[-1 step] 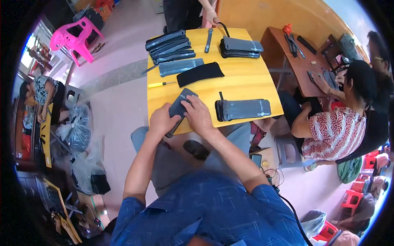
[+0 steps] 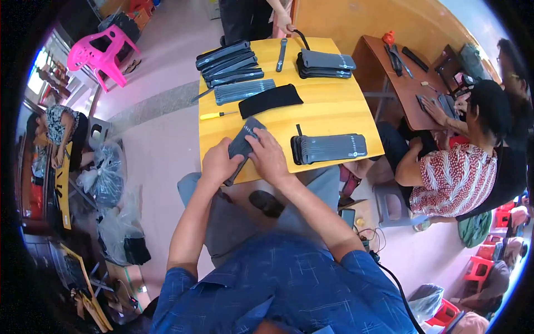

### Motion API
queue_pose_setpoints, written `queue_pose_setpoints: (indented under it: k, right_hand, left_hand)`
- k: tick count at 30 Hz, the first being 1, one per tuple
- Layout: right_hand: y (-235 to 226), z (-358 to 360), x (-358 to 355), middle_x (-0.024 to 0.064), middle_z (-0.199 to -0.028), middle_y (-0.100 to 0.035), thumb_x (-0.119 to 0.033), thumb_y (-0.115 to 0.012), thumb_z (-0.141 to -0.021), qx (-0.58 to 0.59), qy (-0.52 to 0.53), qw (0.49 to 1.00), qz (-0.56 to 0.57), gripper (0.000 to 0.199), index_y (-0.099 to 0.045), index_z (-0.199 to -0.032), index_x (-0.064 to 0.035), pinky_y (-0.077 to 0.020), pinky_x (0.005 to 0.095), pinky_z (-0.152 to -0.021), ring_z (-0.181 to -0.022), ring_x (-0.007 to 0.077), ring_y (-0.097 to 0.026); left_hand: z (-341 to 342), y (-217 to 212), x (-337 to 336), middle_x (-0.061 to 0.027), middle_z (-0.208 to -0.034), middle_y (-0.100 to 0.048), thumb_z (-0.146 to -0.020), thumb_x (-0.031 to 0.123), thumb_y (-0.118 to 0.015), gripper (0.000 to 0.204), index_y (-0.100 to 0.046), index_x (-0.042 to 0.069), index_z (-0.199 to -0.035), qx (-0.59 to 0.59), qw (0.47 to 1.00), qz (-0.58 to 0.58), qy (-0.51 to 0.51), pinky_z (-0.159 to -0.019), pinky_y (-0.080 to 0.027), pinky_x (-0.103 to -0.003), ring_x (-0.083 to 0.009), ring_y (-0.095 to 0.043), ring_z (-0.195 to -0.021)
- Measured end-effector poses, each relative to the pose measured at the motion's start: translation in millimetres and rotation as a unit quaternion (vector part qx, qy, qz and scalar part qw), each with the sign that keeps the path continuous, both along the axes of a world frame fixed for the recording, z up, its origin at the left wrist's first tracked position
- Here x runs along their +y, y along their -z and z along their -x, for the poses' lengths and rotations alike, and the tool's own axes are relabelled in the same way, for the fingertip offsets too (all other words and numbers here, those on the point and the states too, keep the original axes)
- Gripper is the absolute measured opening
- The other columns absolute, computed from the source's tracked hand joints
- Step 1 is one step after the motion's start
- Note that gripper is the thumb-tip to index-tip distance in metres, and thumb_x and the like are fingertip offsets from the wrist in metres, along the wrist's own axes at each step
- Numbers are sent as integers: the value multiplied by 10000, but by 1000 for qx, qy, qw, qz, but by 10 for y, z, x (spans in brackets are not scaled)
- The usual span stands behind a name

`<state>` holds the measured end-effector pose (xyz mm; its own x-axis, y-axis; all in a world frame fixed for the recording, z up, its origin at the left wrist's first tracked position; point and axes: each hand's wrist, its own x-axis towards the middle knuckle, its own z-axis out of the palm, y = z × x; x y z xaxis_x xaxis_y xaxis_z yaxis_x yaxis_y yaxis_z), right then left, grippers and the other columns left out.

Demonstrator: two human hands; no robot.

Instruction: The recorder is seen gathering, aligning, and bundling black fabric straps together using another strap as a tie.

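Observation:
A flat, dark grey pouch-like piece (image 2: pixel 242 145) is held at a slant over the near edge of the yellow table. My left hand (image 2: pixel 220 162) grips its left side, with the thumb laid across the top. From the right, my right hand (image 2: pixel 270 157) bends its fingers over the same piece. Just beyond it lies a plain black cloth piece (image 2: pixel 271 101). A yellow-handled screwdriver (image 2: pixel 212 116) rests to the left of that. On the right sits a stack of grey ribbed pieces (image 2: pixel 332 149) with a black strap.
On the yellow table (image 2: pixel 328 108), more dark pieces (image 2: pixel 229 64) pile up at the far left, beside a clear-wrapped grey pack (image 2: pixel 243 91). Another stack (image 2: pixel 325 64) stands far right, and a person's hand (image 2: pixel 286 23) holds a strap there. A co-worker (image 2: pixel 453 161) sits at the right.

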<state>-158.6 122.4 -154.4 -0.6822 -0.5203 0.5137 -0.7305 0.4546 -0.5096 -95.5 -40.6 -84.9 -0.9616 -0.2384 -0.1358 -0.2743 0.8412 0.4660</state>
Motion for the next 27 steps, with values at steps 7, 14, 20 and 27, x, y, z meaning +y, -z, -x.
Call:
queue_pose_setpoints:
  k: [7,14,20,27]
  right_hand:
    - [-258,-167,3,96,-1352,-562,-193,-698,-950,-453,-132,725,502,420,-542,-1300,-22,-466,371,-1011,-1216,208,-551]
    - [-550,-199,448,26,-1037,-706,-182,-603,-1019,-546,-86,646,526,234,-664,-1165,-10,-531,275,-831,-909,108,-660]
    - [-577,-391,960,44,-1091,-708,-139,-649,-991,-483,-88,681,543,245,-653,-1193,-1,-528,287,-853,-950,110,-655]
    - [-422,-425,1472,52,-1123,-708,-211,-685,-978,-439,-35,722,533,328,-640,-1238,-15,-527,299,-873,-983,129,-657]
  left_hand:
    - [-33,-608,402,-227,-1007,-694,-851,153,-721,346,-596,20,-1145,175,983,-22,46,-823,-536,-467,-403,-678,-948]
    - [-143,-544,499,-59,-1088,-686,-905,43,-691,364,-603,-6,-1256,60,897,-427,94,-874,-517,-291,-131,-637,-983]
    - [-22,-569,786,-19,-1129,-671,-925,72,-684,393,-594,-5,-1299,-34,844,-509,169,-917,-501,-284,-119,-612,-1028]
    - [343,-458,1139,-86,-990,-672,-930,192,-702,383,-600,4,-1247,-94,883,-369,274,-852,-504,-284,-119,-619,-934]
